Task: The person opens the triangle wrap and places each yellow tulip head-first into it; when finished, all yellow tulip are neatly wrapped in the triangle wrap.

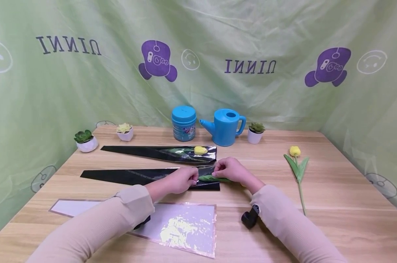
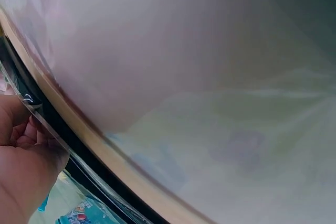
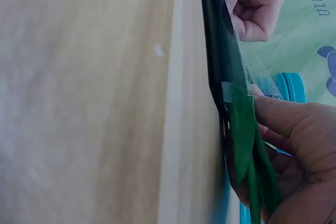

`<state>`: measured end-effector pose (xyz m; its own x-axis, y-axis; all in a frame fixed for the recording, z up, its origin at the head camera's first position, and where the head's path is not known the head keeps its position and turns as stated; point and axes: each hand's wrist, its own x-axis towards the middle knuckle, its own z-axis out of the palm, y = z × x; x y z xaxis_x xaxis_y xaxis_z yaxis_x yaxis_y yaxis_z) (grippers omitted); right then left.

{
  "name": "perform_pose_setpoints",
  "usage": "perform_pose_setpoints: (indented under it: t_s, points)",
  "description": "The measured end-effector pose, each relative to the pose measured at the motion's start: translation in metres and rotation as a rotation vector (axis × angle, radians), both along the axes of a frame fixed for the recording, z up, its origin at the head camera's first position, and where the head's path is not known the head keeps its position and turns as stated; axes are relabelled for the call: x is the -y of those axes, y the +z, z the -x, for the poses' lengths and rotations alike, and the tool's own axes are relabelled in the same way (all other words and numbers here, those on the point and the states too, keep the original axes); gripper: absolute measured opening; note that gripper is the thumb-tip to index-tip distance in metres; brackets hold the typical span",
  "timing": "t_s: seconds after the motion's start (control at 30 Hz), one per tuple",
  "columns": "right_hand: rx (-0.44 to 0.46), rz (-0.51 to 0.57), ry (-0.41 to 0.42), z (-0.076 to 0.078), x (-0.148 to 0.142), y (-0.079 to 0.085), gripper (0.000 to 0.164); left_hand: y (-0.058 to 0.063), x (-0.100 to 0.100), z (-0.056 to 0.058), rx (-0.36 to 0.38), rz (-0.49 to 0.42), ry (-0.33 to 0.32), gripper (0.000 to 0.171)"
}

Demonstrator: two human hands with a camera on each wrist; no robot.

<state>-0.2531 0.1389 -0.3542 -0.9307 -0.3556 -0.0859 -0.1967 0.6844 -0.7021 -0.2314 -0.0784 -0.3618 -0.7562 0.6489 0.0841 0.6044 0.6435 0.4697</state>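
Note:
My left hand [image 1: 182, 179] pinches the clear front film of a black flower sleeve [image 1: 119, 176], near its wide right end. At that mouth my right hand [image 1: 232, 170] holds an artificial tulip by its green leaves [image 3: 243, 140], which reach in under the film. Most of this tulip's yellow bloom is hidden beneath the right wrist. In the left wrist view the left hand [image 2: 31, 156] grips the film edge. Behind lies another black sleeve [image 1: 136, 150] with a yellow tulip [image 1: 200, 150] inside. Nearer me, a white sleeve [image 1: 185, 226] lies flat under the left forearm.
A loose yellow tulip [image 1: 295, 151] lies at the right. Along the back stand a blue lidded tub [image 1: 184, 124], a blue watering can [image 1: 225, 128] and a small potted succulent [image 1: 255, 133]. Two more potted plants, one green [image 1: 87, 142], one pale [image 1: 124, 132], stand back left.

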Motion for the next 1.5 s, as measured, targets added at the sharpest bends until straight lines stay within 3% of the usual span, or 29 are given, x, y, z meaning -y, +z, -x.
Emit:
perform_pose_setpoints:
  t_s: [0.13,0.37,0.53,0.83,1.07,1.5]
  points:
    - [-0.063,-0.015,0.072,-0.002,-0.010,0.005,0.011,0.001,-0.002,0.000,0.015,0.025,-0.006,0.019]
    - [-0.142,-0.056,0.270,-0.003,-0.040,0.011,0.011,0.002,-0.003,0.001,0.016,0.063,0.008,0.019]
    - [-0.189,-0.124,0.327,-0.005,-0.054,0.011,0.009,0.000,-0.002,0.002,-0.002,0.070,0.000,0.020]
    - [-0.117,-0.150,0.307,-0.012,-0.065,0.010,0.025,0.002,-0.003,0.002,0.025,0.065,0.002,0.021]
    - [-0.125,-0.116,0.297,-0.013,-0.062,0.005,0.014,0.003,0.001,0.002,0.015,0.057,-0.012,0.019]
    - [-0.101,-0.048,0.169,-0.017,-0.057,0.004,0.013,0.004,0.000,0.001,-0.023,0.056,0.018,0.020]
